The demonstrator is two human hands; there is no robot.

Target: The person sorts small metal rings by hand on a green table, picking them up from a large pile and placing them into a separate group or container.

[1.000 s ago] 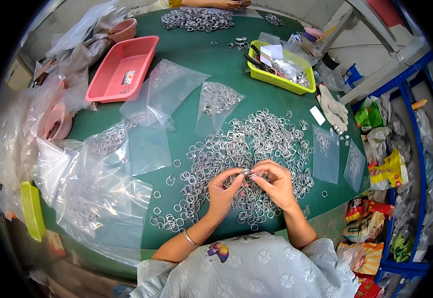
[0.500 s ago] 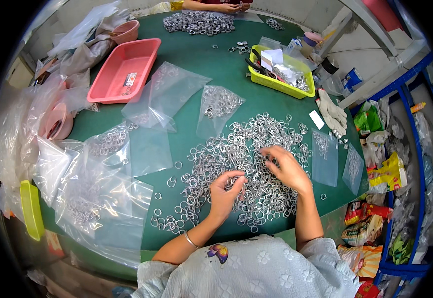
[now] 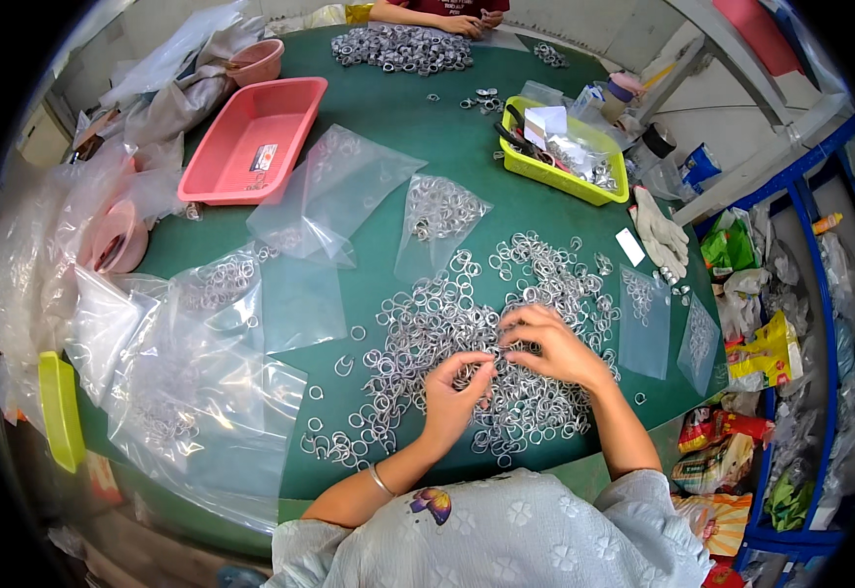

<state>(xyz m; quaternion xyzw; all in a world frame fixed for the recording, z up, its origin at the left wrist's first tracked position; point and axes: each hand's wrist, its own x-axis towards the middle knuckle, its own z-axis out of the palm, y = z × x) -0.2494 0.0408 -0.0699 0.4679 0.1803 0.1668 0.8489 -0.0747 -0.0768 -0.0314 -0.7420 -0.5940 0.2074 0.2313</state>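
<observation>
Silvery metal rings point(image 3: 467, 323) lie heaped, loose and shiny; left hand point(image 3: 452, 397) and right hand point(image 3: 555, 348) each pinch rings.

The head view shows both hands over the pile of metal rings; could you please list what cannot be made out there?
- Whatever the left hand and right hand pinch: hidden by the fingers, too small.
- The metal rings: single shapes too small to tell.
- The rings under both palms: covered.
- The co-worker's hand at the far edge: the arm is cut off by the top edge of the picture.
- The yellow tray: contents cluttered, unclear.
</observation>
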